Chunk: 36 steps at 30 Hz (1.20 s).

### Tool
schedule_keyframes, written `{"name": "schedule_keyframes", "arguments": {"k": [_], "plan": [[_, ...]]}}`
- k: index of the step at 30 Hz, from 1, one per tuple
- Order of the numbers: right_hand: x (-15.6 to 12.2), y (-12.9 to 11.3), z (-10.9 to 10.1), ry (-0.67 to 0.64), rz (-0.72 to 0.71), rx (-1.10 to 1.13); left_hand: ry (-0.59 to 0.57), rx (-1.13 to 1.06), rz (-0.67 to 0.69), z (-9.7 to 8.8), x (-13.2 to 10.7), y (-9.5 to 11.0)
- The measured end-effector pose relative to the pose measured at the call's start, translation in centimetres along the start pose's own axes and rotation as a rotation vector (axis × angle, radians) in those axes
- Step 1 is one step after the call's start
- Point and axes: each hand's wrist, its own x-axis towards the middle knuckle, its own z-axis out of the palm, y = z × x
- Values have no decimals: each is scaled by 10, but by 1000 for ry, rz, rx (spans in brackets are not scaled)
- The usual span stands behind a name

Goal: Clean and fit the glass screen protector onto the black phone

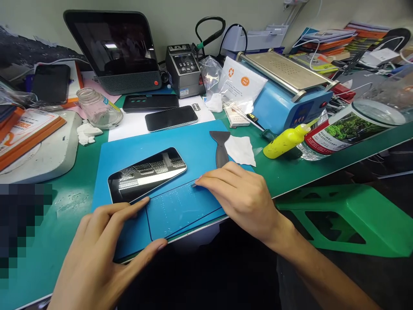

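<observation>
A clear phone glass panel point(180, 206) with a thin black border lies on the blue mat point(125, 144); rows of small droplets or marks dot it. My left hand point(106, 241) steadies its left end, thumb at the near corner and forefinger at the far one. In a pinch, my right hand point(241, 198) holds a small thin blade point(194, 185) against the panel near its far edge; most of the blade is hidden by the fingers. Just beyond the panel rests a phone point(148, 174) with a glossy dark screen. A black scraper point(221, 146) lies past my right hand.
A white wipe point(241, 150) and a yellow squeeze bottle point(284, 142) are to the right, by a tilted clear jar point(348, 129). Behind stand a blue heating machine point(274, 94), a soldering station point(183, 71) and a display point(112, 47). A glass jar point(98, 110) is at left.
</observation>
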Motion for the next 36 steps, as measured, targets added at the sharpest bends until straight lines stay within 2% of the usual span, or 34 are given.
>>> {"name": "schedule_keyframes", "arguments": {"k": [7,12,14,18,21,24,27,31,36], "plan": [[-20,-11,-22,-56,-10,17,28,-24,-63,0,0,8],[-33,-18,-35,-97,-6,30,12,-22,-26,0,0,7],[-34,-19,-38,-100,9,73,16,-41,-62,0,0,9],[-23,-18,-26,23,84,142,29,-86,-112,0,2,16],[-5,-18,-8,102,52,72,34,-93,-115,0,2,18],[10,-16,4,59,-9,9,43,-82,-101,0,2,16],[16,-12,7,-1,-27,-8,53,-82,-99,2,3,15],[12,-10,4,-44,-46,-1,65,-81,-97,3,4,16],[2,-19,-10,-98,-53,36,55,-78,-88,3,4,15]]}}
